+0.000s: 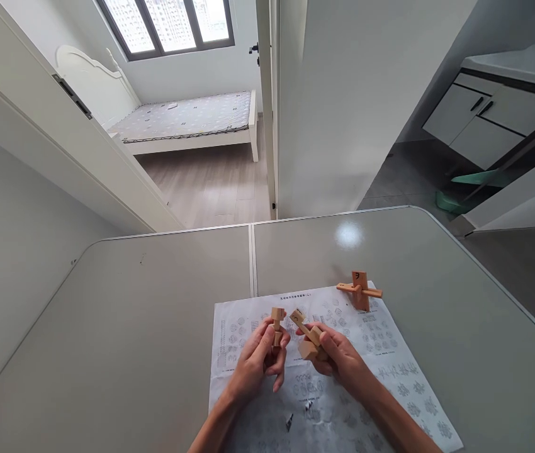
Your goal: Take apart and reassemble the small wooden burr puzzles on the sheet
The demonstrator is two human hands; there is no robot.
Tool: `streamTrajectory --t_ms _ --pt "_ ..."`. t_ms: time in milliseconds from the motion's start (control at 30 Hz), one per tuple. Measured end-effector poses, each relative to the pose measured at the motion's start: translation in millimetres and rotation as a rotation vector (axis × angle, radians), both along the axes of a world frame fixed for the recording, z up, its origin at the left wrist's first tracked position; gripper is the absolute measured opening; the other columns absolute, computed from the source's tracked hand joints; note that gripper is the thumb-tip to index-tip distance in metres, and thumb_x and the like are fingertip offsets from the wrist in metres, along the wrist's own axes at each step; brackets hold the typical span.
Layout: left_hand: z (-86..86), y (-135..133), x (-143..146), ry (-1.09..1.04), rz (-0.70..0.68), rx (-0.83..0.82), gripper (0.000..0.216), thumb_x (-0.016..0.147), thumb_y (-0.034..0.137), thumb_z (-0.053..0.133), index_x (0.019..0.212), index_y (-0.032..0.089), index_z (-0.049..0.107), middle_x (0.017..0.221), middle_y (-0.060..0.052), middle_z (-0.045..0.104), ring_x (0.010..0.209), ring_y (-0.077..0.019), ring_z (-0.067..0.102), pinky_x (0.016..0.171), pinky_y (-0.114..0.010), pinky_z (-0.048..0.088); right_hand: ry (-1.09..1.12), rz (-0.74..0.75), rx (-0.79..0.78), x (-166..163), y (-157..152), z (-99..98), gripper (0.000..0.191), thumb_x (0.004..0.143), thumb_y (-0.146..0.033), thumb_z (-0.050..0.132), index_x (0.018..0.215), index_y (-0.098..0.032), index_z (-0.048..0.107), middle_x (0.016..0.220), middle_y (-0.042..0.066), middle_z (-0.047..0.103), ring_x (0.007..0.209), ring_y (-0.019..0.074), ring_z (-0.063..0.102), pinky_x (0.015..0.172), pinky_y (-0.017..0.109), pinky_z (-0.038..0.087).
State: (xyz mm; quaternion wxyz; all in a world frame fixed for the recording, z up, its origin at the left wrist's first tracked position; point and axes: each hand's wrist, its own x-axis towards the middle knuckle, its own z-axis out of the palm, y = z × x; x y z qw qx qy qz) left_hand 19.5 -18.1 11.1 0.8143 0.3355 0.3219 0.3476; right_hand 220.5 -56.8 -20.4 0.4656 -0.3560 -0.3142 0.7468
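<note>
My left hand (260,355) pinches a notched wooden puzzle piece (277,314), held upright between thumb and fingers. Close by on the right, my right hand (338,355) is closed on several wooden puzzle pieces (312,340), one of them slanting up to the left with a dark mark on its end. A small gap separates what the two hands hold. Both hands are above a printed sheet (409,371) covered with small diagrams. Beyond my right hand, a crossed set of wooden pieces (360,290) stands on the sheet's upper right corner, one piece bearing a black mark.
The grey table (154,327) has a pale seam (252,264) and a rounded metal-trimmed edge. Two small dark and silvery bits (289,421) show on the sheet near me. Past the table are a doorway with a bed (192,116) and a white cabinet (489,113).
</note>
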Motion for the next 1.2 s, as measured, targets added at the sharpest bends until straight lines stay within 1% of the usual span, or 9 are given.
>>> streamTrajectory --t_ms 133,300,467,567,633,767,900,1000,1200 --pt "-1.5 -0.2 -0.7 0.022 -0.022 -0.023 0.038 0.101 0.053 0.059 0.119 0.02 0.057 0.085 0.001 0.051 0.046 -0.0029 0.028 0.037 -0.017 0.044 -0.066 0.004 0.041 3.2 -1.6 -4.3 0.058 0.084 -0.072 0.073 0.105 -0.017 0.069 0.065 -0.006 0.039 0.054 0.0093 0.024 0.051 0.025 0.023" --pt "-1.8 -1.5 -0.8 0.042 -0.076 -0.027 0.043 0.102 0.056 0.055 0.126 0.021 0.053 0.083 0.002 0.053 0.044 -0.0032 0.029 0.038 -0.018 0.043 -0.283 -0.095 0.178 2.3 -0.3 6.6 0.043 0.075 -0.058 0.087 0.091 -0.021 0.075 0.086 0.003 0.057 0.068 0.0162 0.047 0.06 0.028 0.039" --pt "-4.1 -6.2 -1.1 0.054 -0.034 -0.019 0.038 0.104 0.055 0.051 0.126 0.025 0.047 0.078 0.005 0.053 0.04 -0.0023 0.022 0.034 -0.014 0.032 -0.583 -0.293 0.349 -0.7 0.2 13.3 0.017 0.084 -0.039 0.084 0.093 -0.026 0.08 0.083 0.003 0.059 0.065 0.0184 0.052 0.055 0.029 0.042" --pt "-5.3 -7.4 0.7 0.06 -0.024 -0.034 0.037 0.101 0.057 0.056 0.115 0.024 0.05 0.078 0.005 0.051 0.042 -0.0025 0.024 0.035 -0.014 0.034 -0.745 -0.404 0.474 -2.0 -1.2 13.6 0.018 0.088 -0.032 0.081 0.106 -0.03 0.081 0.083 0.005 0.063 0.067 0.0212 0.058 0.058 0.032 0.047" --pt "-5.9 -7.2 2.2 0.071 -0.022 -0.03 0.04 0.098 0.06 0.059 0.114 0.024 0.051 0.08 0.005 0.051 0.044 -0.0029 0.025 0.037 -0.016 0.038 -0.804 -0.429 0.517 -3.2 -2.3 12.8 0.018 0.088 -0.031 0.081 0.106 -0.031 0.081 0.083 0.006 0.065 0.069 0.0228 0.061 0.06 0.034 0.05" --pt "-7.2 -7.0 3.5 0.093 0.009 -0.01 0.049 0.097 0.059 0.062 0.126 0.021 0.051 0.074 0.005 0.051 0.048 -0.0068 0.032 0.042 -0.019 0.043 -0.844 -0.4 0.514 -6.5 -4.5 6.8 0.013 0.085 -0.033 0.085 0.097 -0.031 0.08 0.082 0.007 0.066 0.068 0.0233 0.064 0.062 0.036 0.052" --pt "-9.0 -7.3 1.7 0.117 -0.033 0.065 0.056 0.1 0.054 0.06 0.139 0.017 0.046 0.059 0.008 0.049 0.046 -0.0083 0.038 0.046 -0.019 0.039 -0.849 -0.377 0.521 -8.3 -5.7 0.5 0.015 0.086 -0.031 0.085 0.099 -0.031 0.08 0.083 0.007 0.067 0.067 0.0234 0.065 0.063 0.036 0.051" --pt "-11.3 -7.1 0.9 0.158 -0.07 0.119 0.053 0.104 0.058 0.051 0.134 0.014 0.049 0.054 0.007 0.049 0.041 -0.0077 0.039 0.043 -0.019 0.032 -0.883 -0.337 0.533 -8.5 -5.2 1.6 0.014 0.087 -0.031 0.083 0.101 -0.03 0.079 0.083 0.007 0.067 0.068 0.0236 0.065 0.064 0.035 0.05" --pt "-12.6 -7.0 5.6 0.211 0.053 0.116 0.057 0.098 0.069 0.051 0.12 0.015 0.056 0.067 0.006 0.049 0.043 -0.0051 0.035 0.042 -0.02 0.026 -0.952 -0.252 0.611 -9.3 -5.5 4.8 0.012 0.097 -0.031 0.073 0.108 -0.028 0.074 0.087 0.006 0.069 0.069 0.0218 0.066 0.064 0.033 0.051"
